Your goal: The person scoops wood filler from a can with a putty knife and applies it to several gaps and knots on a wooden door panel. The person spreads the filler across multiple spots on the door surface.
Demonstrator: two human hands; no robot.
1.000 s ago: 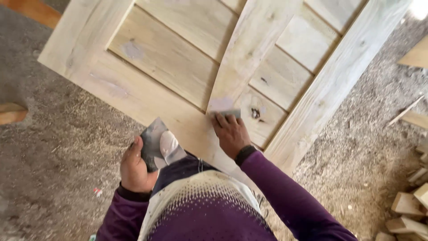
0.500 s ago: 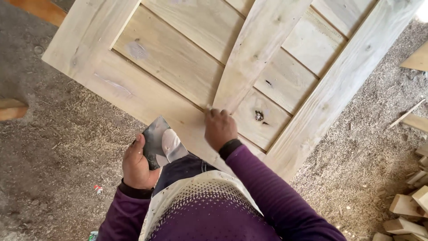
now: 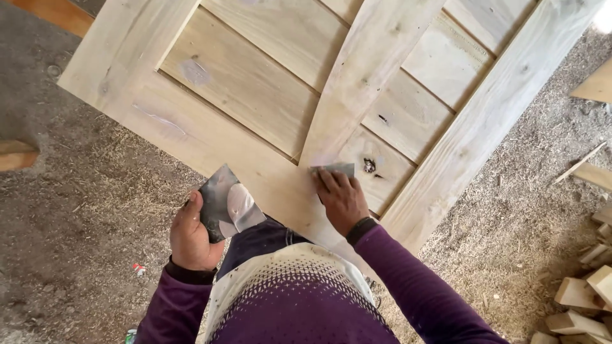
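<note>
Fingers of the right hand (image 3: 341, 200) press together on a scraper (image 3: 333, 169) laid flat on the door (image 3: 255, 83), which fills the upper frame. Sawdust floor (image 3: 76, 216) surrounds it; wood offcuts (image 3: 583, 296) sit at lower right. Left hand (image 3: 190, 236), lower centre-left, is clamped on a filler plate (image 3: 226, 202) just beside the door's edge.

A pale, unfinished wooden door (image 3: 268, 108) lies flat, tilted toward one o'clock. A small grey scraper blade (image 3: 333, 169) rests flat on its diagonal brace, just at nine o'clock of a dark knot (image 3: 369, 165). A putty-smeared metal plate (image 3: 226, 202) sits off its lower edge.
</note>
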